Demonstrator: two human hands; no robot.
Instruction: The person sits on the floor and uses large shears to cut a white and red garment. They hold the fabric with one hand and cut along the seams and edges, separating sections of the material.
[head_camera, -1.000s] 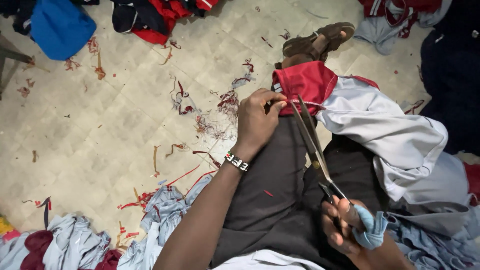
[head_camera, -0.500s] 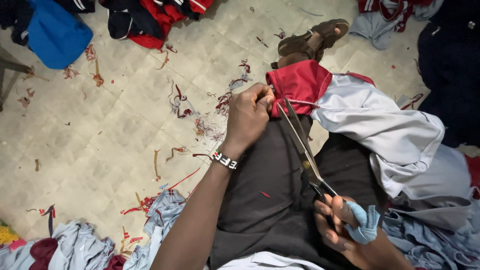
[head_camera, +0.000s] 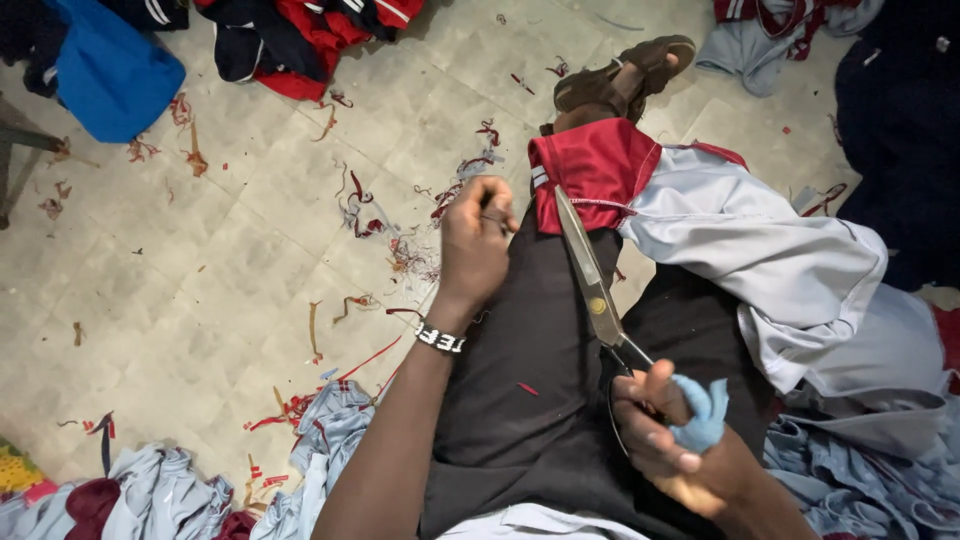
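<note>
My right hand (head_camera: 668, 430) grips the handles of long metal scissors (head_camera: 588, 275), with a light blue cloth wrapped round one handle. The blades point up toward the red cuff (head_camera: 590, 170) of a light grey garment (head_camera: 760, 250) draped over my right knee. My left hand (head_camera: 475, 245), with a beaded bracelet on its wrist, is closed in a pinch beside the cuff's left edge; what it pinches is too small to make out. Both hands work above my dark trousers (head_camera: 540, 400).
Red and grey thread and fabric scraps (head_camera: 370, 215) litter the tiled floor. Piles of garments lie at the top left (head_camera: 110, 70), top centre (head_camera: 310, 40), right (head_camera: 900, 130) and bottom left (head_camera: 150, 500). My sandalled foot (head_camera: 620, 80) rests beyond the cuff.
The scissors' blades have come nearly together at the red cuff. My left hand stays pinched next to the cuff. The view has shifted slightly.
</note>
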